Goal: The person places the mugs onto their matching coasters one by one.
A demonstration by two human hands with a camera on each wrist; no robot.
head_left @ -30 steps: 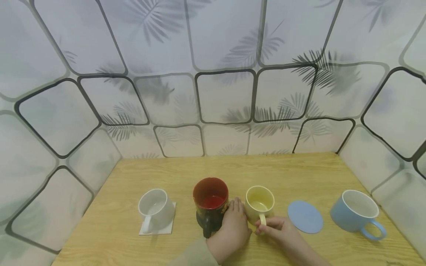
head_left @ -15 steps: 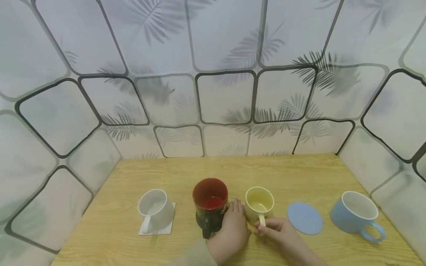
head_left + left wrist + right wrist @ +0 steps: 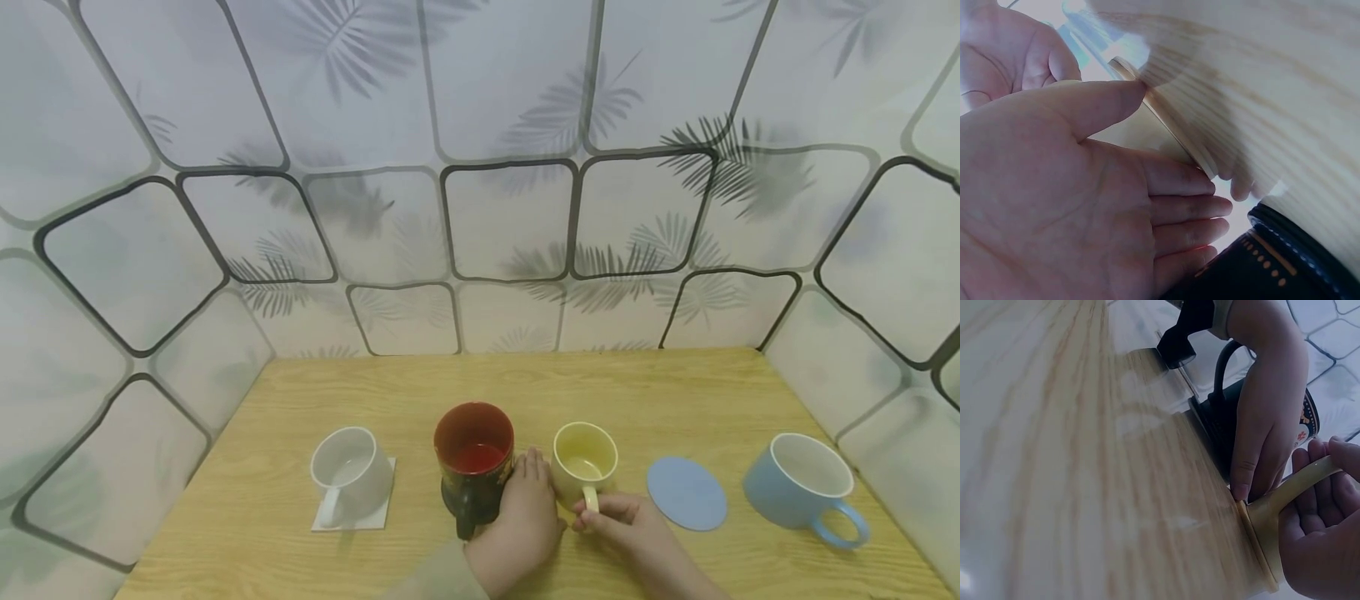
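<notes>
My right hand (image 3: 626,521) pinches the handle (image 3: 591,497) of the yellow cup (image 3: 567,482), which stands upright. Under this cup is a thin wooden-looking coaster (image 3: 1175,128), hidden from above. Between the yellow cup and a black mug with a red inside (image 3: 480,446) lies my left hand (image 3: 525,508). Its fingers are fairly straight and point away from me. In the left wrist view, its thumb and index finger touch the coaster's edge, beside the cup's base. The black mug stands on a dark coaster (image 3: 447,502), close to the left fingers.
A white mug (image 3: 352,475) stands on a square white coaster (image 3: 375,518) at left. To the right lie a round blue coaster (image 3: 687,493) and a light blue mug (image 3: 780,487), apart from each other. Patterned fabric (image 3: 510,217) surrounds the wooden table (image 3: 360,379).
</notes>
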